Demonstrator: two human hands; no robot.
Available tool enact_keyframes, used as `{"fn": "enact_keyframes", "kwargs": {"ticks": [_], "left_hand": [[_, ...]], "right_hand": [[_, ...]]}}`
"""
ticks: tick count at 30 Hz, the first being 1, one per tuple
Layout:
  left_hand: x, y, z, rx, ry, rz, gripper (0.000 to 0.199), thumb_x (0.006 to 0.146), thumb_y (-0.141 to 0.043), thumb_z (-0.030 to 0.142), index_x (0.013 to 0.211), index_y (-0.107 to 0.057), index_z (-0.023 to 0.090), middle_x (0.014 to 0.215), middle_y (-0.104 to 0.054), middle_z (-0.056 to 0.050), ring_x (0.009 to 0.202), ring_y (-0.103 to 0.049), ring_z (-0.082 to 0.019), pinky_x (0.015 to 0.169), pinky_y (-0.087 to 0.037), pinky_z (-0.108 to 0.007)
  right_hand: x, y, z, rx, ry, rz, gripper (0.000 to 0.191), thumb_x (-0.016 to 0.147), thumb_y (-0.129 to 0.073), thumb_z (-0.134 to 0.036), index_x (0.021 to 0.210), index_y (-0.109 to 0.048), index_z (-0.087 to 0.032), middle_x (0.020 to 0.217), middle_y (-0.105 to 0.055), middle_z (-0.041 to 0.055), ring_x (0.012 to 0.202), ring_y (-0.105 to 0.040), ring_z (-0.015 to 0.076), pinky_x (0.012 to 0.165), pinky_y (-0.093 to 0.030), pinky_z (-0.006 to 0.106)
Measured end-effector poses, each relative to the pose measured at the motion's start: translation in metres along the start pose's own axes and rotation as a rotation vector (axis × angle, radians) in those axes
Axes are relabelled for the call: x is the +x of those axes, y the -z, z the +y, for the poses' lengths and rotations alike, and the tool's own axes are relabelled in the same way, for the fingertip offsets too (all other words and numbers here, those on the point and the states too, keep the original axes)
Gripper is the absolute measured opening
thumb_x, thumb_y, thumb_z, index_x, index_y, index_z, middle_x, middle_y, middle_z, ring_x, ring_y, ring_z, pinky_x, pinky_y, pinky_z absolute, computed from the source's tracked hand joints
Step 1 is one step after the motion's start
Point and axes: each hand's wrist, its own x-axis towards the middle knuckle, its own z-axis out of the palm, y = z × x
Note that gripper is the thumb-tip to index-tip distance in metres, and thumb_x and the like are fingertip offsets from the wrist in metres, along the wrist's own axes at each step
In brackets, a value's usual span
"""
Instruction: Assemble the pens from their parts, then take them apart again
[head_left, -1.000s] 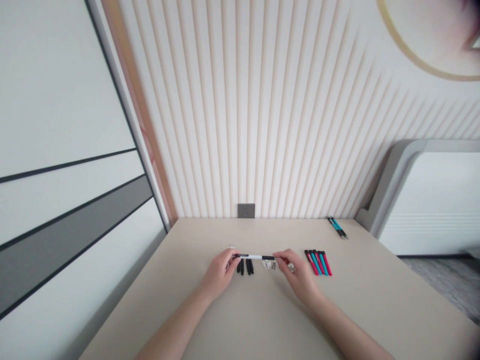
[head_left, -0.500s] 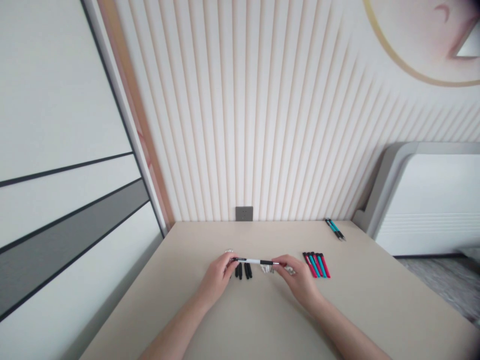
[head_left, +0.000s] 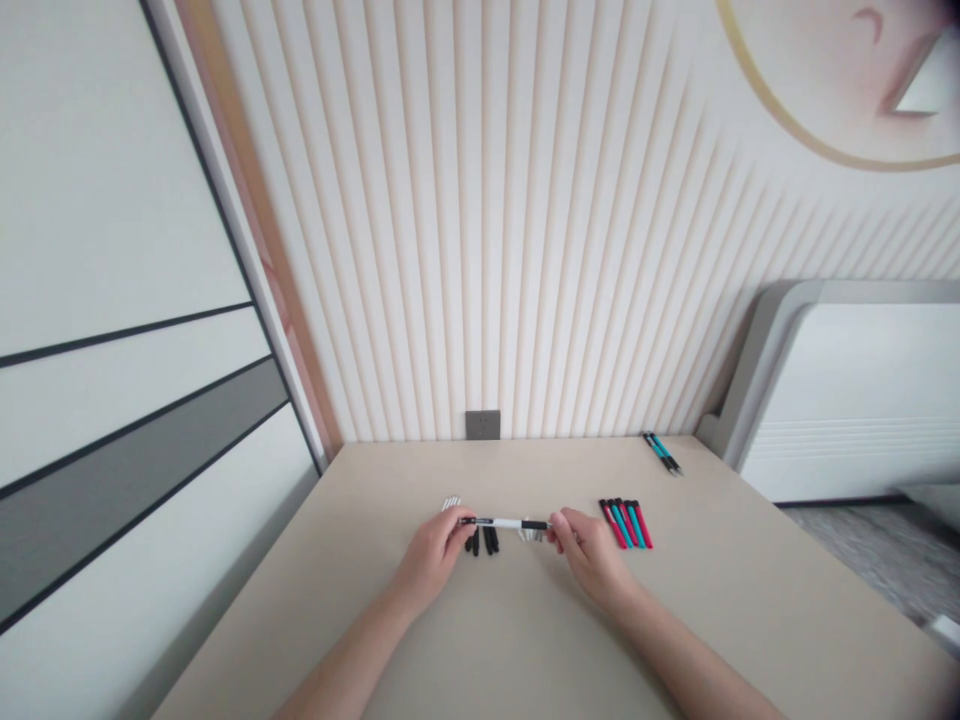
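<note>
A white-and-black pen (head_left: 504, 523) lies level in the air above the beige table, held between my two hands. My left hand (head_left: 433, 556) pinches its left end, and my right hand (head_left: 589, 552) grips its black right end. Below the pen lie several black pen parts (head_left: 482, 541), close to my left hand. Small clear pieces (head_left: 530, 535) sit just beside my right fingers, partly hidden by the pen. A few white pieces (head_left: 451, 503) show just beyond my left hand.
Several red and teal pens (head_left: 623, 524) lie side by side right of my right hand. A teal-and-black pair of pens (head_left: 661, 453) lies at the table's (head_left: 720, 590) far edge, below a wall socket (head_left: 482, 425). A white radiator-like panel (head_left: 847, 400) stands at right.
The whole view has shifted slightly left. My right fingers have closed over the pen's thin right tip, and the pen stays level between my hands.
</note>
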Motion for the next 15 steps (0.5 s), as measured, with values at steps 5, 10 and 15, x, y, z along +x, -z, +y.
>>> {"fn": "enact_keyframes", "kwargs": {"ticks": [5, 10, 15], "left_hand": [[0.0014, 0.0038, 0.0023, -0.046, 0.053, 0.042, 0.025, 0.094, -0.045, 0.039, 0.096, -0.06, 0.019, 0.064, -0.059, 0.002, 0.057, -0.054, -0.014, 0.057, -0.043, -0.023], [0.0008, 0.0041, 0.0025, -0.049, 0.052, 0.027, 0.025, 0.094, -0.046, 0.038, 0.096, -0.061, 0.019, 0.064, -0.059, 0.002, 0.056, -0.053, -0.013, 0.056, -0.042, -0.022], [-0.0004, 0.0027, 0.0008, -0.026, 0.018, -0.001, 0.02, 0.093, -0.047, 0.034, 0.097, -0.061, 0.02, 0.068, -0.06, 0.002, 0.059, -0.053, -0.013, 0.059, -0.043, -0.022]], "right_hand": [[-0.001, 0.0043, -0.0046, 0.065, 0.079, 0.05, 0.035, 0.093, -0.05, -0.04, 0.124, -0.053, -0.024, 0.109, -0.06, 0.0094, 0.08, -0.06, 0.0183, 0.057, -0.049, 0.025], [0.0012, 0.0065, -0.0047, -0.006, 0.151, 0.045, 0.021, 0.095, -0.047, -0.035, 0.097, -0.065, -0.023, 0.091, -0.065, 0.0072, 0.084, -0.06, 0.0208, 0.075, -0.048, 0.032], [0.0021, 0.0055, -0.0019, -0.104, 0.104, -0.025, 0.04, 0.099, -0.037, -0.035, 0.072, -0.062, -0.021, 0.068, -0.062, 0.0037, 0.067, -0.056, 0.0183, 0.069, -0.044, 0.032]]}}
